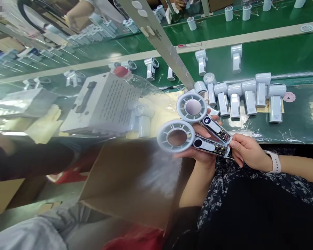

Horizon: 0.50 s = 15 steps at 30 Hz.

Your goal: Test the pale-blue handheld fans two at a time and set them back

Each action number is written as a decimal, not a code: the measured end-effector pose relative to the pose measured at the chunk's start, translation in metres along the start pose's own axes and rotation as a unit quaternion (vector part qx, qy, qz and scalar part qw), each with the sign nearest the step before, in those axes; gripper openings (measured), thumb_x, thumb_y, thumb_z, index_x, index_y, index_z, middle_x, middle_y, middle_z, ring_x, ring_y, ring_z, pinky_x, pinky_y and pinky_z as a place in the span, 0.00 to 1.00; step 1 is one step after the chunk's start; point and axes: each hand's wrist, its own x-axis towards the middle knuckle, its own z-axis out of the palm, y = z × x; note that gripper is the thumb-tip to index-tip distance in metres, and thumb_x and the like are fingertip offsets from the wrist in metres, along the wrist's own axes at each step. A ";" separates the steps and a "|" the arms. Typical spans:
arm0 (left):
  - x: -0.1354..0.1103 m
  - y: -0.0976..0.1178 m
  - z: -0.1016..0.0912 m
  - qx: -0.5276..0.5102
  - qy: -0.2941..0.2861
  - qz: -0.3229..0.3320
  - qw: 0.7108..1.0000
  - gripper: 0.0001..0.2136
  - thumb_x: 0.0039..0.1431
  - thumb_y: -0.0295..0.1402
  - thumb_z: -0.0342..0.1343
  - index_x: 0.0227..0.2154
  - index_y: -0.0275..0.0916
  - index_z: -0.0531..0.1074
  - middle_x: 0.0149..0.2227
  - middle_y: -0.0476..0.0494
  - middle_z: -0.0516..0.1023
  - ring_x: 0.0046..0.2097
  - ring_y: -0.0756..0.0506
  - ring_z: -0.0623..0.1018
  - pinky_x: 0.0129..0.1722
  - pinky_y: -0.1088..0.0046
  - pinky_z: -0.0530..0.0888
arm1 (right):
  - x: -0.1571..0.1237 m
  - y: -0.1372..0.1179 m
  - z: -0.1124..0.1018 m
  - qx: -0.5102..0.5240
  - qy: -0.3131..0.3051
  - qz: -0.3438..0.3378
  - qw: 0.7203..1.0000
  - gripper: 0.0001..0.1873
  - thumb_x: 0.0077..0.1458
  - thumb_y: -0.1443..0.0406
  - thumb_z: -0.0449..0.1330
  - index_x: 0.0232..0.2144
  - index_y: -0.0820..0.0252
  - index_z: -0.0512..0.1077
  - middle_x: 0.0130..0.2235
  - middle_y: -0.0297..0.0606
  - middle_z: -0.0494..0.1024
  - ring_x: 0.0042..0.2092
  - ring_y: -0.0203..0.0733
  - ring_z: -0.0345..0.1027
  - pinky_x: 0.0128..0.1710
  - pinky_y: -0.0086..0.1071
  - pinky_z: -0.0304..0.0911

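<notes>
My left hand (205, 155) is closed around two light-blue handheld fans, held side by side with their round heads to the left. The upper fan (193, 107) has a lit round display with digits on its handle. On the lower fan (176, 136) the round display is dark. Circuit boards show on the faces of both handles. My right hand (246, 151) pinches the handle end of the upper fan, close to the lower one's end. A thin white cable shows below its fingers, its plug end hidden.
Several more fans (235, 100) stand on the bench just beyond my hands. A slanted metal post (167, 45) rises behind them. Leftward are a white printed box (101, 104), a red-capped plastic bottle (121, 72) and an open cardboard carton (130, 180). A co-worker's arm (28, 156) is blurred at left.
</notes>
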 end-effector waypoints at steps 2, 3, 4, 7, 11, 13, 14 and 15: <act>-0.001 0.000 0.001 -0.012 -0.005 0.005 1.000 0.33 0.54 0.75 0.55 0.24 0.46 0.69 0.39 0.40 0.82 0.42 0.34 0.83 0.36 0.48 0.87 | 0.000 0.001 -0.001 0.010 -0.005 -0.003 1.000 0.25 0.70 0.44 0.57 0.31 0.54 0.61 0.16 0.21 0.62 0.15 0.34 0.62 0.19 0.26 0.55; -0.002 0.000 0.001 -0.021 -0.004 0.003 1.000 0.32 0.54 0.74 0.56 0.24 0.46 0.70 0.39 0.40 0.82 0.42 0.34 0.83 0.36 0.48 0.87 | 0.000 0.001 -0.001 0.013 -0.011 -0.003 1.000 0.25 0.70 0.43 0.57 0.31 0.53 0.61 0.16 0.21 0.62 0.15 0.34 0.62 0.19 0.27 0.56; -0.001 0.000 0.001 -0.029 0.002 -0.003 1.000 0.32 0.53 0.73 0.58 0.23 0.46 0.70 0.39 0.40 0.82 0.42 0.34 0.83 0.36 0.49 0.87 | 0.000 0.001 -0.002 0.009 -0.016 -0.005 1.000 0.25 0.70 0.43 0.57 0.31 0.54 0.61 0.17 0.21 0.63 0.16 0.35 0.62 0.20 0.27 0.57; 0.001 0.002 0.000 -0.029 0.032 -0.037 0.998 0.34 0.51 0.76 0.56 0.22 0.46 0.68 0.38 0.40 0.81 0.41 0.36 0.82 0.34 0.52 0.86 | 0.003 -0.003 -0.009 -0.065 -0.033 -0.037 0.997 0.26 0.72 0.44 0.55 0.32 0.56 0.67 0.23 0.30 0.73 0.26 0.39 0.71 0.31 0.32 0.67; 0.006 0.002 -0.006 -0.056 0.011 -0.055 0.997 0.38 0.50 0.80 0.49 0.26 0.45 0.70 0.39 0.41 0.80 0.43 0.36 0.83 0.40 0.52 0.85 | 0.017 -0.014 -0.031 -0.200 0.000 -0.121 0.972 0.24 0.73 0.47 0.55 0.33 0.58 0.75 0.39 0.43 0.79 0.43 0.47 0.73 0.47 0.41 0.68; 0.006 -0.001 -0.009 -0.063 -0.012 -0.043 0.997 0.33 0.52 0.75 0.55 0.29 0.46 0.72 0.36 0.43 0.79 0.48 0.34 0.84 0.47 0.52 0.84 | 0.026 -0.019 -0.043 -0.230 0.057 -0.149 0.960 0.24 0.71 0.47 0.58 0.30 0.58 0.74 0.43 0.45 0.77 0.48 0.50 0.71 0.52 0.45 0.66; 0.005 -0.002 -0.010 -0.056 -0.018 -0.044 0.997 0.30 0.53 0.71 0.60 0.30 0.46 0.74 0.36 0.44 0.79 0.52 0.34 0.83 0.51 0.53 0.83 | 0.030 -0.020 -0.048 -0.227 0.070 -0.155 0.959 0.24 0.69 0.47 0.60 0.28 0.57 0.73 0.44 0.45 0.77 0.49 0.51 0.71 0.53 0.46 0.65; 0.004 -0.003 -0.009 -0.046 -0.019 -0.050 0.998 0.27 0.53 0.68 0.63 0.32 0.47 0.75 0.36 0.44 0.79 0.56 0.33 0.82 0.55 0.53 0.82 | 0.033 -0.021 -0.052 -0.208 0.067 -0.156 0.963 0.24 0.68 0.48 0.61 0.26 0.57 0.72 0.45 0.45 0.77 0.50 0.51 0.70 0.55 0.47 0.65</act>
